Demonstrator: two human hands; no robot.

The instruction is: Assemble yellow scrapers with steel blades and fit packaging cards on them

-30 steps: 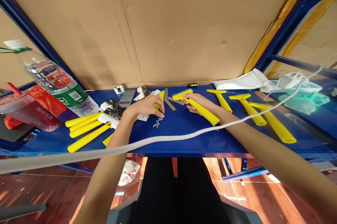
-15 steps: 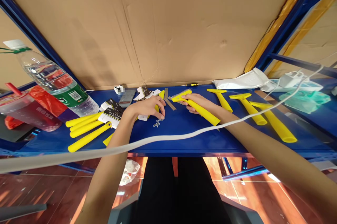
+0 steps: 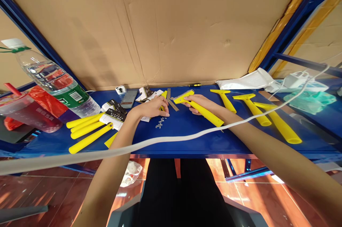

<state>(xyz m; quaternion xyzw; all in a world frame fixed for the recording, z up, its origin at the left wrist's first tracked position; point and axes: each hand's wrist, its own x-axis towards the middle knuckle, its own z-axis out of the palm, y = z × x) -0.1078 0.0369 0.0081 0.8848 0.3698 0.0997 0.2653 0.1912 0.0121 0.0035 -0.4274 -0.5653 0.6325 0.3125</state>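
My right hand is closed around a yellow scraper handle, its flat head pointing left and its tube slanting down to the right. My left hand hovers at a small pile of tiny metal screws. Its thumb and fingertips are pinched together at the pile's upper edge; whether a screw is between them is too small to tell. Between the hands lie thin metal blades. Another yellow piece is partly hidden behind my left hand.
Yellow handles and printed cards lie left; T-shaped yellow scrapers lie right. A water bottle, red drink cup, phone and yellow-black tool surround the work area. A white cable crosses in front.
My left hand's fingers have closed together and shifted slightly right at the screws. My right hand holds the scraper handle almost unmoved.
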